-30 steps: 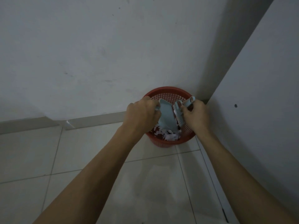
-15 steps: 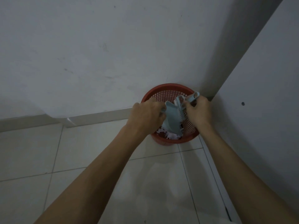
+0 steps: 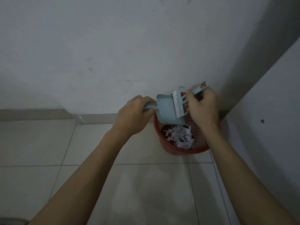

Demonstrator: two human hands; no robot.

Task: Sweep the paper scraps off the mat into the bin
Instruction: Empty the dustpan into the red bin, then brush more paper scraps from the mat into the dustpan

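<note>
A red mesh bin [image 3: 168, 144] stands on the tiled floor in the corner, with a heap of white paper scraps [image 3: 180, 136] inside. My left hand [image 3: 134, 116] grips the handle of a pale blue dustpan [image 3: 165, 109], held tilted above the bin's back rim. My right hand [image 3: 203, 108] holds a small pale blue brush [image 3: 177, 104] by its handle, its white bristles lying against the pan's mouth. The mat is out of view.
A grey wall [image 3: 113, 46] rises behind the bin and a second wall [image 3: 267, 103] closes in on the right. Pale floor tiles [image 3: 146, 184] spread toward me. A skirting strip [image 3: 40, 114] runs along the wall's foot.
Both hands have lifted the dustpan and brush up out of the bin. The pan is now above the rim, and the scraps inside the bin show plainly.
</note>
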